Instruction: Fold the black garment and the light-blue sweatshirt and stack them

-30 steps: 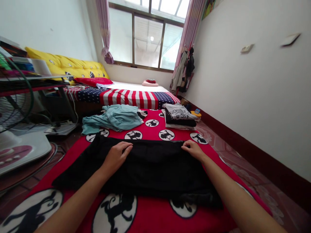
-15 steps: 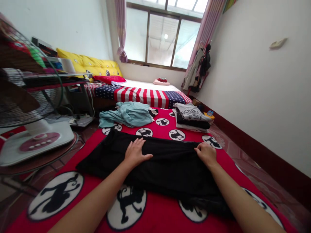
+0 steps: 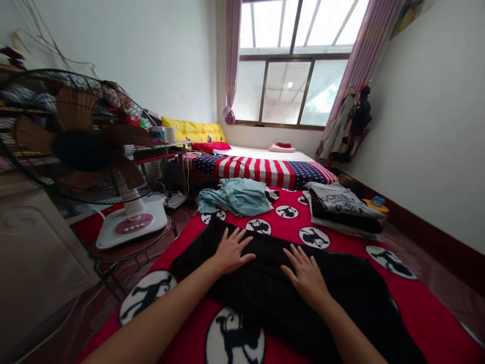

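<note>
A black garment (image 3: 341,298) lies spread across a red blanket (image 3: 424,313) printed with black-and-white cartoon circles. My left hand (image 3: 230,251) rests flat on the garment's left part, fingers spread. My right hand (image 3: 306,274) lies flat on its middle, fingers stretched out. Neither hand holds anything. Beyond the garment, a crumpled teal garment (image 3: 237,196) lies on the blanket at the left, and a stack of folded clothes (image 3: 343,206) with a grey printed shirt on top sits at the right.
A standing fan (image 3: 81,139) on a white base fills the left side, beside a cluttered shelf. A mattress with a stars-and-stripes cover (image 3: 265,169) lies further back under the window (image 3: 291,86). Clothes hang (image 3: 346,126) at the right wall.
My right hand let go of the garment's far right edge and moved left to lie flat on its middle. My left hand opened flat. The view swung left and the fan came into sight.
</note>
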`<act>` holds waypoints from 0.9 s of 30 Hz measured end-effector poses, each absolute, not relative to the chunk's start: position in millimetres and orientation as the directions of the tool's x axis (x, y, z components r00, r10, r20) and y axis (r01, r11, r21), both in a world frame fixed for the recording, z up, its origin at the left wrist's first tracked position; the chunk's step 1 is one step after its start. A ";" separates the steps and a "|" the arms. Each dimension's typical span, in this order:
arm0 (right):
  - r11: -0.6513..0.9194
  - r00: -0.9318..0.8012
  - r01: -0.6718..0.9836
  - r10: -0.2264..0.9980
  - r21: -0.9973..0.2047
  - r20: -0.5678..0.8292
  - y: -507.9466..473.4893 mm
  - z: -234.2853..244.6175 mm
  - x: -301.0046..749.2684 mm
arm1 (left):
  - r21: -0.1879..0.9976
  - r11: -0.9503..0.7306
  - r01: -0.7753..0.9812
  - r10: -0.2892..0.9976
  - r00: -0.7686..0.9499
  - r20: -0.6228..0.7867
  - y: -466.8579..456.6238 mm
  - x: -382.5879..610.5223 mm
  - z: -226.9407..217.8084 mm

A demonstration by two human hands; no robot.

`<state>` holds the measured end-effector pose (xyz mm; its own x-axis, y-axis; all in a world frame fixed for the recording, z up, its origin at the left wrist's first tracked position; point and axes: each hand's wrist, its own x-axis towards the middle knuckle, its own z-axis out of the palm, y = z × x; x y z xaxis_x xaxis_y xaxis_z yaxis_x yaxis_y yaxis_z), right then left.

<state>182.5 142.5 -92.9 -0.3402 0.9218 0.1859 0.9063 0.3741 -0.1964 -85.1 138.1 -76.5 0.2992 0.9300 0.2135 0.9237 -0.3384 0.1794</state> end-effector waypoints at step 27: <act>0.332 -0.295 0.928 0.932 -0.169 0.211 132.2 -86.7 181.0 | 0.250 0.234 0.940 0.950 -0.275 0.145 206.0 -180.7 -66.9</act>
